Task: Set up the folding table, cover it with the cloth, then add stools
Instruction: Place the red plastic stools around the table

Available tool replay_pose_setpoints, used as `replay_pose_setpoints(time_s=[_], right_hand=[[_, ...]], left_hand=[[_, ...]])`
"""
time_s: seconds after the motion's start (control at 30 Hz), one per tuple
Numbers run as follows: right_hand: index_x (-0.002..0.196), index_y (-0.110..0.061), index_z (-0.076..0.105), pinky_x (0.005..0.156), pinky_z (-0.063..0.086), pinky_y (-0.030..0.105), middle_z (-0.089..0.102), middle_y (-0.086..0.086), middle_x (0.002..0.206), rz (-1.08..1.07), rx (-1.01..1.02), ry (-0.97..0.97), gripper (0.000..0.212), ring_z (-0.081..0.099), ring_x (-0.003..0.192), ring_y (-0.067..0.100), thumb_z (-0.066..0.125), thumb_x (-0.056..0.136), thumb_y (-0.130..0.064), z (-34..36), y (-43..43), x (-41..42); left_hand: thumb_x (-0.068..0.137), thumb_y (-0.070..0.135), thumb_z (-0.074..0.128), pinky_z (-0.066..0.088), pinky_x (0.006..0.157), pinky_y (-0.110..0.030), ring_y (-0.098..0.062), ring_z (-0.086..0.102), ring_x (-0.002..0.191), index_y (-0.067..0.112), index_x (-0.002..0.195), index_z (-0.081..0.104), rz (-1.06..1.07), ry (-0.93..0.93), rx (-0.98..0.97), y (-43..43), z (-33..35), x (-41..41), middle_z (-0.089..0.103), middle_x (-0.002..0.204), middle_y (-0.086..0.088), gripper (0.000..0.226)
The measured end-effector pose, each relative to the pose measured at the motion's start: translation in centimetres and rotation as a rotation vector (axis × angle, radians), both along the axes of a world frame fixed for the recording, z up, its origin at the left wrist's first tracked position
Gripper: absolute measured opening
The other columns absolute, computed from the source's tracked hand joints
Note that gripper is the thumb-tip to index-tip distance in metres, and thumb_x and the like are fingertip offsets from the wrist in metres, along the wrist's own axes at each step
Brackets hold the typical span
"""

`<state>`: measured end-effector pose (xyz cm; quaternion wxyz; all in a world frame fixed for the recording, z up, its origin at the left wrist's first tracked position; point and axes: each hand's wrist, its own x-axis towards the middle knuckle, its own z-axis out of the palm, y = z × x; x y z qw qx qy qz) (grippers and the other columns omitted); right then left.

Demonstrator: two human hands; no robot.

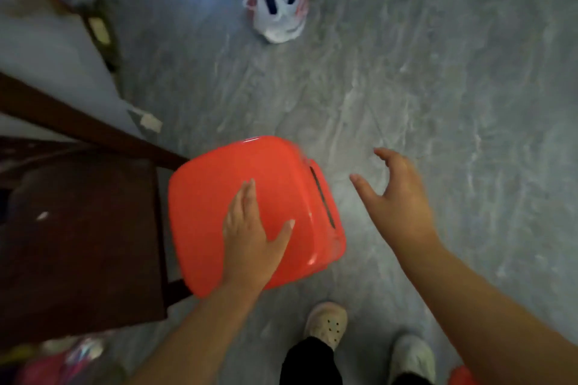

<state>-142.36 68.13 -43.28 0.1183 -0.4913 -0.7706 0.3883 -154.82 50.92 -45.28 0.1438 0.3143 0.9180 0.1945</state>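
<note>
Since a stool is under hand, step: adding stools, the last stage (my judgement).
Stool: red stool (206, 197) low over the grey floor (406, 72), just beside dark wooden furniture (78, 228) (chair or table, cannot tell); blurred.
Left hand: left hand (253, 244) lies flat on the seat, fingers straight, grasping nothing.
Right hand: right hand (397, 197) hovers right of the stool, fingers spread, released.
Next: calls for a grip on the seat edge, then a carry to the table, which is not in view.
</note>
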Motion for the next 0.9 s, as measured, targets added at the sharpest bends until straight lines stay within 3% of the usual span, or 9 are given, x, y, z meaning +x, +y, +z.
replay_pose_setpoints(time_s=[0.13, 0.23, 0.3, 0.47, 0.67, 0.77, 0.9], right_hand=[[0.134, -0.014, 0.044, 0.102, 0.030, 0.026, 0.049, 0.005, 0.134, 0.178, -0.091, -0.009, 0.062, 0.043, 0.126, 0.019, 0.066, 0.082, -0.039, -2.4, -4.2, -5.1], [0.138, -0.011, 0.038, 0.106, 0.036, 0.036, 0.046, 0.009, 0.137, 0.228, -0.222, -0.078, 0.072, 0.043, 0.126, 0.022, 0.069, 0.079, -0.040, -3.8, -7.0, -6.3], [0.139, -0.009, 0.036, 0.106, 0.037, 0.042, 0.043, 0.010, 0.137, 0.265, -0.207, -0.117, 0.077, 0.042, 0.126, 0.025, 0.072, 0.077, -0.038, -4.5, -8.3, -6.2], [0.145, -0.009, 0.025, 0.109, 0.032, 0.042, 0.035, 0.013, 0.144, 0.242, -0.204, -0.196, 0.096, 0.036, 0.133, 0.028, 0.078, 0.071, -0.041, -5.5, -8.0, -6.0], [0.142, -0.011, 0.028, 0.105, 0.037, 0.046, 0.043, 0.011, 0.140, 0.153, -0.266, -0.176, 0.098, 0.043, 0.127, 0.028, 0.080, 0.065, -0.046, -7.0, -7.9, -8.2], [0.141, -0.011, 0.028, 0.105, 0.038, 0.046, 0.043, 0.011, 0.140, 0.096, -0.297, -0.193, 0.098, 0.044, 0.128, 0.028, 0.080, 0.065, -0.043, -8.0, -7.8, -8.7], [0.140, -0.011, 0.030, 0.102, 0.040, 0.046, 0.045, 0.010, 0.139, 0.047, -0.344, -0.169, 0.092, 0.047, 0.125, 0.027, 0.080, 0.067, -0.033, -8.3, -7.7, -8.9]], left_hand=[[0.077, 0.042, 0.070, 0.018, 0.114, -0.040, -0.028, 0.024, 0.139, 0.010, 0.147, 0.022, 0.231, -0.006, -0.014, -4.8, -1.0, -2.0, 0.025, 0.152, -0.013, 0.091], [0.078, 0.042, 0.069, 0.016, 0.115, -0.039, -0.028, 0.020, 0.140, 0.008, 0.147, 0.019, 0.402, -0.011, -0.042, -7.9, -1.8, -3.4, 0.023, 0.151, -0.016, 0.092], [0.078, 0.044, 0.069, 0.014, 0.115, -0.037, -0.027, 0.016, 0.141, 0.008, 0.148, 0.015, 0.498, -0.055, -0.058, -9.6, -2.1, -4.4, 0.017, 0.153, -0.017, 0.095], [0.077, 0.048, 0.068, 0.018, 0.114, -0.039, -0.027, 0.014, 0.142, 0.015, 0.149, 0.003, 0.529, -0.169, -0.075, -11.5, -3.2, -6.3, 0.006, 0.156, -0.012, 0.103], [0.067, 0.050, 0.076, 0.015, 0.114, -0.034, -0.022, 0.009, 0.144, 0.015, 0.149, 0.000, 0.532, -0.308, -0.096, -11.0, -5.1, -8.3, 0.005, 0.156, -0.014, 0.118], [0.059, 0.044, 0.084, 0.016, 0.115, -0.033, -0.021, 0.015, 0.143, 0.013, 0.149, -0.002, 0.600, -0.450, -0.035, -10.9, -5.7, -9.6, 0.011, 0.156, -0.013, 0.129], [0.058, 0.033, 0.088, 0.033, 0.109, -0.041, -0.024, 0.038, 0.133, 0.010, 0.147, 0.012, 0.592, -0.553, 0.001, -10.2, -5.5, -10.3, 0.035, 0.148, -0.011, 0.120]])
